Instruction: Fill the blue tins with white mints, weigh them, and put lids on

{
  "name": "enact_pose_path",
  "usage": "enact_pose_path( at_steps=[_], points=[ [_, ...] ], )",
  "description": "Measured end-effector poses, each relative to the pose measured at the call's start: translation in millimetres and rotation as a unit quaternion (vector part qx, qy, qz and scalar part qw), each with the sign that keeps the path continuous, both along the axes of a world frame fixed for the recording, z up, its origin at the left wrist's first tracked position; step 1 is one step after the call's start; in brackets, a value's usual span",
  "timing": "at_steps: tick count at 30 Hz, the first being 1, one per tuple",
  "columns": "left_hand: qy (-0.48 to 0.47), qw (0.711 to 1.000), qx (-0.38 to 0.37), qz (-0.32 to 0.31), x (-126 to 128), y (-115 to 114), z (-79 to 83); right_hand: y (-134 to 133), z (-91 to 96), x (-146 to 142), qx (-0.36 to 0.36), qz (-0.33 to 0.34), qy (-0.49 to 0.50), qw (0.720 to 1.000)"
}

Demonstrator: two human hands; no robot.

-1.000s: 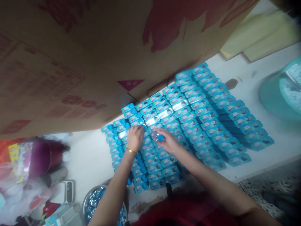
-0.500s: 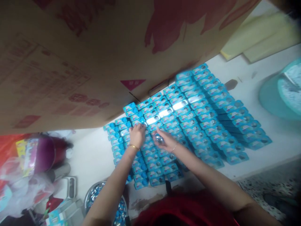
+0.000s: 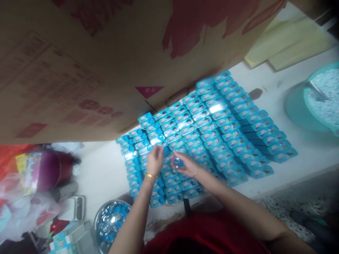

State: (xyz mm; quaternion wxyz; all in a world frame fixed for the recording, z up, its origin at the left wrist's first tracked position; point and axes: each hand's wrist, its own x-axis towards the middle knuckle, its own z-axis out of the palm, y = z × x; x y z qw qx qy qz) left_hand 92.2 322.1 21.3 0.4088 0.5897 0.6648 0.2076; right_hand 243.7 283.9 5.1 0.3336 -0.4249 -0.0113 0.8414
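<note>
Rows of light-blue printed containers (image 3: 206, 121) stand packed together on a white surface. Those on the left have round blue tops, while dark round spots show on those further right. My left hand (image 3: 155, 157), with a gold bangle at the wrist, hovers over the left-middle rows, its fingers pinched together; whatever they hold is too blurred to make out. Just to its right, my right hand (image 3: 186, 165) curls round a small shiny blue-and-silver round cap (image 3: 178, 162), perhaps more than one. Similar pieces fill a metal bowl (image 3: 95, 225) near my left forearm.
A large printed cardboard box (image 3: 119, 70) looms over the far side. At right stands a teal bucket (image 3: 296, 106) of whitish granular stuff with a metal scoop (image 3: 317, 91). Pale yellow sheets (image 3: 288, 42) lie behind it. Plastic bags (image 3: 29, 208) and a purple object (image 3: 50, 169) crowd the left.
My left hand has shifted slightly toward me, its fingers drawn together above the containers. My right hand still holds the shiny cap. The view has tilted a little, showing more of the bowl.
</note>
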Motion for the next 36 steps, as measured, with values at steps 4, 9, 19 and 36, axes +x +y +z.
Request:
enact_pose_path(
  at_steps=[4,9,19,36],
  points=[
    [0.134,0.991,-0.015,0.0,-2.5,25.1,-20.6,-1.4,-5.4,6.7,0.031,-0.017,0.04,0.999],
    [0.299,0.941,-0.13,-0.085,4.1,61.7,-19.6,-0.4,-5.3,9.5,0.049,-0.017,0.011,0.999],
    [0.395,0.886,-0.173,-0.169,6.2,73.5,-10.2,2.1,-4.0,8.4,0.006,-0.015,0.007,1.0],
    [0.012,0.993,-0.014,-0.118,19.3,-36.0,34.5,-13.5,8.4,-21.8,0.038,0.015,-0.15,0.988]
  ],
)
